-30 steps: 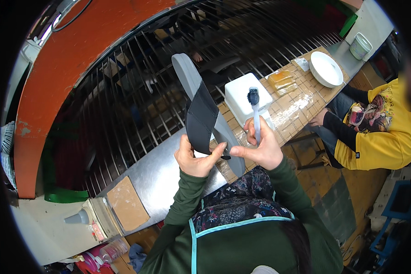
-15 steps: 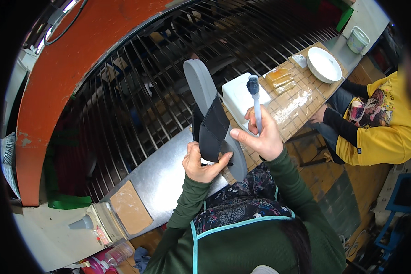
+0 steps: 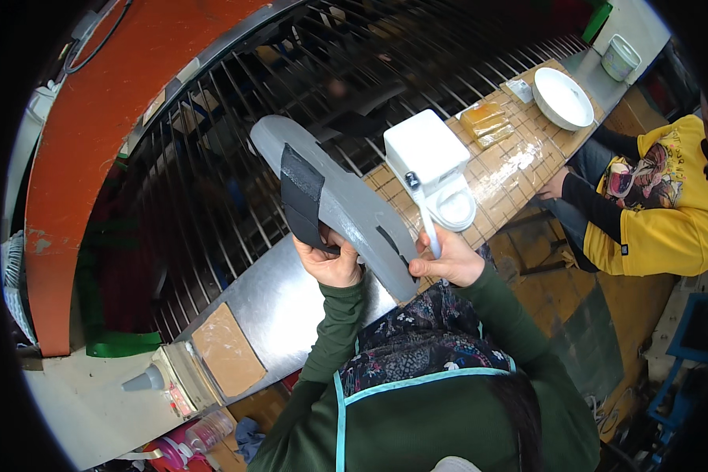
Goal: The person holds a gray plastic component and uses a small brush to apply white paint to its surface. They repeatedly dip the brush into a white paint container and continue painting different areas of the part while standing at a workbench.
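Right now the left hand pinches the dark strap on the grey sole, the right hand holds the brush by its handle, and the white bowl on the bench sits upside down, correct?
Not quite. The head view shows the white bowl upright, mouth up. The rest holds: the left hand pinches the dark strap on the grey sole, and the right hand holds the brush by its handle.

Metal bench (image 3: 283, 303) bears white tub (image 3: 433, 161); tiled part, white bowl (image 3: 562, 98).
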### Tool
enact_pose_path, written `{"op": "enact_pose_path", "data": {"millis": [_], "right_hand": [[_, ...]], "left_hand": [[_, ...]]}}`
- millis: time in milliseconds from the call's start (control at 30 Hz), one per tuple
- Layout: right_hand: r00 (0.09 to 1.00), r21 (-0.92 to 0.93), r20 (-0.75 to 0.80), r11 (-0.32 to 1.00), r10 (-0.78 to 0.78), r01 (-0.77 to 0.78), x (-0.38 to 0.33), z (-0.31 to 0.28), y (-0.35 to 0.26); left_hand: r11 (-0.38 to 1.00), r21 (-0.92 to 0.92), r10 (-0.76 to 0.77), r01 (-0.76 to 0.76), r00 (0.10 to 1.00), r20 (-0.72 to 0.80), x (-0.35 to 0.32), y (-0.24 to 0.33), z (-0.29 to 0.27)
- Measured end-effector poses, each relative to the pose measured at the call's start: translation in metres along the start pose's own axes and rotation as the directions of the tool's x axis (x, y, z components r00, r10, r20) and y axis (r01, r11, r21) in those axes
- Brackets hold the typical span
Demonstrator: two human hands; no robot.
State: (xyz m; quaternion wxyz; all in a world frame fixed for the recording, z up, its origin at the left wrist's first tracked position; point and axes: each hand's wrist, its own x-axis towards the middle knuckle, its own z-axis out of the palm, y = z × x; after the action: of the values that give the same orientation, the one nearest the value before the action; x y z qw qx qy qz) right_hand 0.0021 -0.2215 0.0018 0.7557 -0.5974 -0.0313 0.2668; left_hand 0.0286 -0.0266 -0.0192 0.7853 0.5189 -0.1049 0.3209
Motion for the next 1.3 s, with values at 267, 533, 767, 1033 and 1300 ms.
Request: {"op": "enact_pose_path", "data": {"millis": [267, 533, 767, 1033, 1300], "right_hand": [[0.998, -0.162, 0.041, 0.986, 0.044, -0.036, -0.002, -0.006, -0.011], [0.774, -0.824, -0.071, 0.475, -0.629, 0.310, -0.018, -0.004, -0.057], [0.696, -0.935, -0.030, 0.267, -0.717, 0.235, -0.015, 0.013, -0.056], [0.760, -0.605, -0.255, 0.712, -0.598, 0.357, -0.007, 0.006, -0.046], [0.861, -0.290, -0.223, 0.875, -0.456, 0.388, -0.026, 0.014, -0.025]], "left_hand": [[0.998, 0.062, 0.007, -0.002, 0.997, -0.073, -0.003, 0.007, 0.003], [0.963, -0.158, -0.207, 0.219, 0.974, 0.091, 0.003, -0.006, -0.013], [0.925, -0.217, -0.303, 0.311, 0.951, 0.068, 0.004, 0.011, -0.002], [0.980, -0.051, -0.193, 0.194, 0.981, 0.025, 0.008, 0.005, -0.012], [0.997, 0.055, -0.039, 0.045, 0.993, -0.109, 0.018, 0.016, -0.006]]}}
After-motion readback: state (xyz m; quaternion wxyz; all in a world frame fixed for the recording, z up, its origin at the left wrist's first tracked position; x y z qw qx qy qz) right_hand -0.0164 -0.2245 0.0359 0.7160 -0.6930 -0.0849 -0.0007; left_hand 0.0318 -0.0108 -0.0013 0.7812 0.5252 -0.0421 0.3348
